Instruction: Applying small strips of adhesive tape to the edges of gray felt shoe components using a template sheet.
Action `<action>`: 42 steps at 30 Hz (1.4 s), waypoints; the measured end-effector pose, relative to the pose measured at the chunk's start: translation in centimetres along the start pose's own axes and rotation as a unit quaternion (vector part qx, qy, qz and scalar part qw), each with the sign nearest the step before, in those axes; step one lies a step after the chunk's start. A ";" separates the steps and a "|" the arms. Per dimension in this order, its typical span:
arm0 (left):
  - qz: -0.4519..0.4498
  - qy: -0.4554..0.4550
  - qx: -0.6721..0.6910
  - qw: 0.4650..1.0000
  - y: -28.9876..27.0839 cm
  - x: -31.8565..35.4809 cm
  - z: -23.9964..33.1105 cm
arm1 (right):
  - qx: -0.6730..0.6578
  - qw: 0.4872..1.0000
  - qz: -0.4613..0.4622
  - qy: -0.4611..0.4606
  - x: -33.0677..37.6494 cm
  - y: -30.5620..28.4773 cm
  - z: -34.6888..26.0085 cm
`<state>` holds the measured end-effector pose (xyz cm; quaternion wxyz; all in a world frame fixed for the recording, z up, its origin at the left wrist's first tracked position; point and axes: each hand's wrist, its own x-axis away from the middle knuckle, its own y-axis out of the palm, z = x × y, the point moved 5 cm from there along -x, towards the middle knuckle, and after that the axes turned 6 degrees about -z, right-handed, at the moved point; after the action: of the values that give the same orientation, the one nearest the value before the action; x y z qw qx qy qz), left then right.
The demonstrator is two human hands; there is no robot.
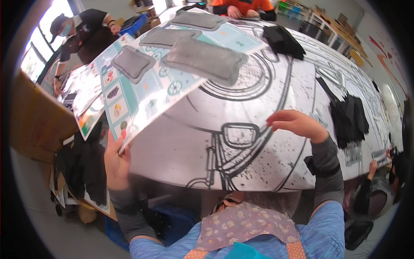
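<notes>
My left hand pinches the near corner of a large printed sheet with pale blue and white panels, wheel drawings and small fruit pictures. The sheet is tilted up from the table. Several flat grey fabric pads with stitched rims lie on or just beyond it: a large pad, a smaller pad, a long pad and another far pad. My right hand hovers apart from the sheet over the table, fingers loosely bent and spread, holding nothing.
The white table bears black line drawings. Folded black fabric lies far right of centre, with black strips at right. Co-workers are at far left, across the table and at right. A cardboard box stands left.
</notes>
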<state>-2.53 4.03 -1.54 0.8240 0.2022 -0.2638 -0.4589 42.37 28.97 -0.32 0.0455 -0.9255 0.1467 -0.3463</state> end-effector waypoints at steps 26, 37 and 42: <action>0.003 -0.105 -0.195 0.975 2.6 12.1 -17.6 | 0.360 0.791 0.491 -0.053 14.4 -7.1 18.8; 0.015 -0.106 -0.229 0.967 4.7 14.9 -19.8 | 0.467 0.809 0.355 0.020 13.1 -9.4 18.8; 0.044 -0.050 -0.344 0.937 3.7 14.4 -17.3 | 0.275 0.837 0.456 -0.124 16.2 -6.3 16.7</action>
<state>16.95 -4.93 -9.30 0.8483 -0.1281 -0.1390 -0.4946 66.44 29.79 -1.56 0.4689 -0.7387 0.4434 -0.1947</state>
